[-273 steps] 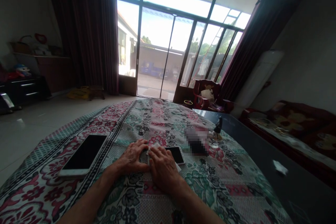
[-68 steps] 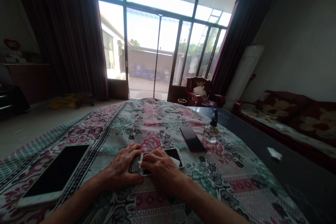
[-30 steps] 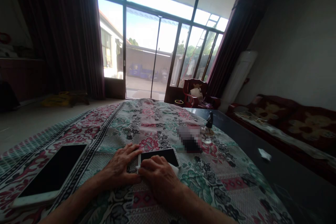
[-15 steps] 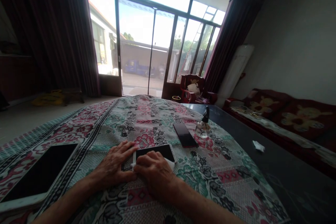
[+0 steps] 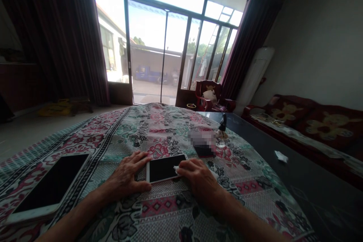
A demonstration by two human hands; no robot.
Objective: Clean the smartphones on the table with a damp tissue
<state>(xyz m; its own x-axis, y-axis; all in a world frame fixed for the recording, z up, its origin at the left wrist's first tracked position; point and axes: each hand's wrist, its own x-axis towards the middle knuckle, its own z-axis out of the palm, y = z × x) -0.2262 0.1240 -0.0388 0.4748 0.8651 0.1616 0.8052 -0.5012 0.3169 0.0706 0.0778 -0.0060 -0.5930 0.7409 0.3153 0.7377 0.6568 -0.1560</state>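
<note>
**Phone at risk of skidding on soft cloth**

Left hand (image 5: 127, 174) open and flat, just beside a white-framed, glass-faced smartphone (image 5: 166, 168) on a floral patterned cloth (image 5: 241, 196); right hand (image 5: 198, 177) half-closed on a small white wipe (image 5: 176, 170) at the phone's edge. Likely trouble: uneven pressure rucking the cloth.

Glaring daylight through the glass doors (image 5: 147, 45) leaves the room (image 5: 317, 45) dim, its edges bowed by wide-lens distortion.
</note>
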